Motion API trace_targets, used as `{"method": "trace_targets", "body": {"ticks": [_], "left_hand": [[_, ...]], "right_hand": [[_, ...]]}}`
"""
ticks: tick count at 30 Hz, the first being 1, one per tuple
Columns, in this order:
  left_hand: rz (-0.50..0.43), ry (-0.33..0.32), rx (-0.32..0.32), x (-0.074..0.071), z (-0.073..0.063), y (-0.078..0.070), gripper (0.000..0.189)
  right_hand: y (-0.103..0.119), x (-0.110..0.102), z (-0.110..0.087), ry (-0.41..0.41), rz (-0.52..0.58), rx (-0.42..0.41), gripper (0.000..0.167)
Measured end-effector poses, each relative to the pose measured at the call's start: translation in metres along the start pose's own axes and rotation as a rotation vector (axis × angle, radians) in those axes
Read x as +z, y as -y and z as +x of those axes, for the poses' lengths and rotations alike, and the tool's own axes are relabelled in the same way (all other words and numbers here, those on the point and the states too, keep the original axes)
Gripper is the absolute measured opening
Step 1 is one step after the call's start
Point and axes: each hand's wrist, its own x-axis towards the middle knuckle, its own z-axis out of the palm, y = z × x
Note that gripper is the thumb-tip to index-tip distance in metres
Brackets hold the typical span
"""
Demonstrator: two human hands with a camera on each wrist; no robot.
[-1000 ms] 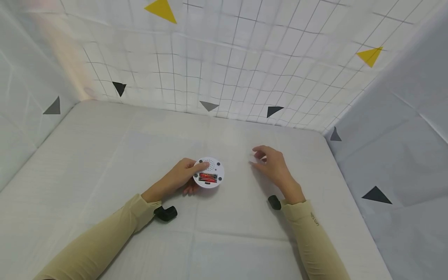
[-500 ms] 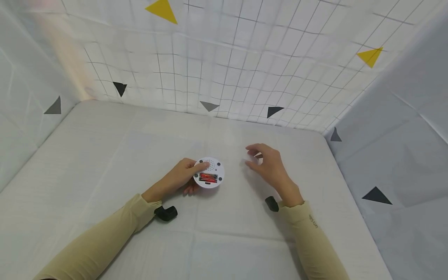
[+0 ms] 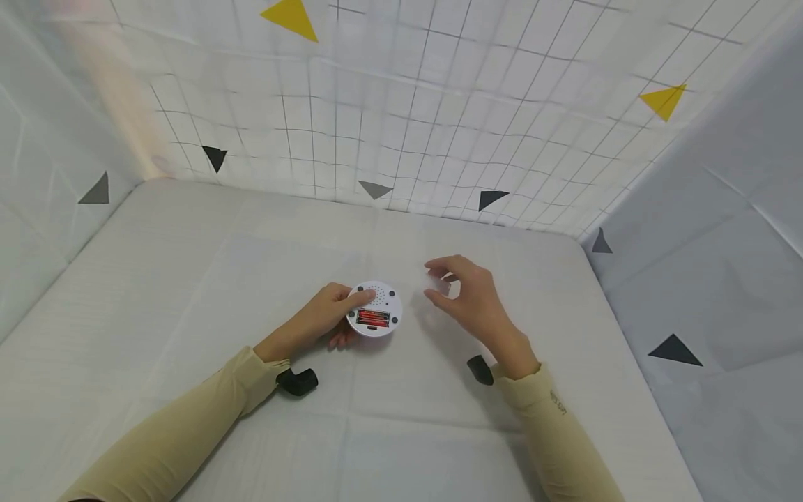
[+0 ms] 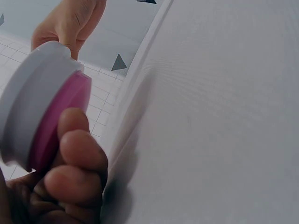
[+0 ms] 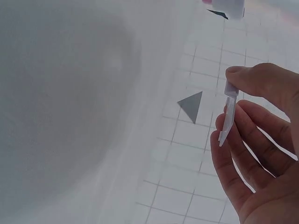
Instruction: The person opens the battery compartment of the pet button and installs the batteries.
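Observation:
My left hand [image 3: 323, 314] grips a round white device [image 3: 392, 307], thumb across its speaker holes and fingers beneath. Its battery compartment faces up uncovered, with red batteries [image 3: 373, 318] inside. Seen from the left wrist, the device [image 4: 32, 93] has a white body and a pink side [image 4: 67, 105] against my curled fingers. To the right, apart from the device, my right hand [image 3: 477, 296] pinches a small white plastic piece [image 5: 230, 114] that looks like a battery cover. It sits between thumb and fingertips in the right wrist view.
A white cloth-like sheet covers the table [image 3: 282, 432]. Behind it rises a white gridded backdrop [image 3: 389, 118] with black, grey and yellow triangles. Grey-white side walls [image 3: 721, 279] stand left and right. Black wrist-camera mounts [image 3: 297, 383] stick out near both cuffs.
My right hand has moved left, closer to the device, still pinching the small white piece. The left hand and the device have stayed in place.

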Motion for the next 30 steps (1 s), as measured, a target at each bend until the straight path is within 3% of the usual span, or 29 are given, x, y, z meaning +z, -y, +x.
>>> {"method": "trace_targets", "body": {"ticks": [17, 30], "left_hand": [[0.024, 0.003, -0.011, -0.002, 0.002, 0.001, 0.054], [0.015, 0.011, 0.01, -0.002, 0.002, 0.002, 0.053]], "right_hand": [[0.041, -0.001, -0.002, 0.028, 0.015, -0.115, 0.04], [0.054, 0.008, -0.006, 0.053, 0.069, -0.147, 0.042]]}}
